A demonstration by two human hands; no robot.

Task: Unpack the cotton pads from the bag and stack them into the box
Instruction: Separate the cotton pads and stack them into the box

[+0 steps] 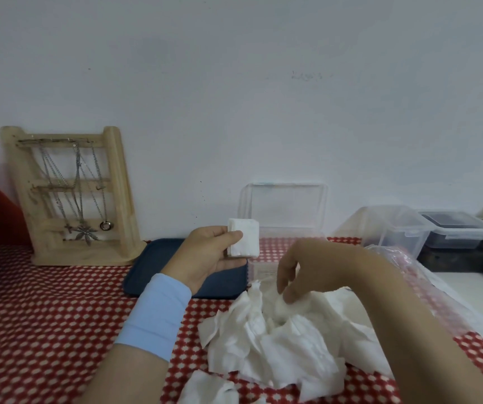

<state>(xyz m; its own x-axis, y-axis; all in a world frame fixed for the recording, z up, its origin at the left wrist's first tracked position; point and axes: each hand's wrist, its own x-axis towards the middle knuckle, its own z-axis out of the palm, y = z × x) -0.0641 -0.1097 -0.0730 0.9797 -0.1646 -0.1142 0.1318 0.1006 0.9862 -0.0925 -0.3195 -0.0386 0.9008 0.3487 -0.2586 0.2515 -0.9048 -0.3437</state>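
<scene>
Both hands are up over the table, well apart from each other and each busy with cotton. The left hand (209,255), with a light blue sleeve (155,313) on its wrist, is raised and pinches a small neat stack of pads (244,241) between thumb and fingers, holding it upright in front of the clear box (263,271). The right hand (307,272) reaches down with its fingers curled and pinches a pad at the top of the pile of cotton pads (278,342), which lies loose and rumpled on the red and white tablecloth (45,301) nearest the person. The box stands just behind that pile, with its hinged lid (284,207) open and upright against the white wall. Whether any pads are already inside cannot be told. The crumpled plastic bag (409,266) lies to the right of the pile, behind the right forearm. A dark blue tray (153,266) lies under the left hand, and a wooden jewellery stand (71,196) hung with chains stands to the left of it. Two more plastic containers (392,228) sit at the far right
</scene>
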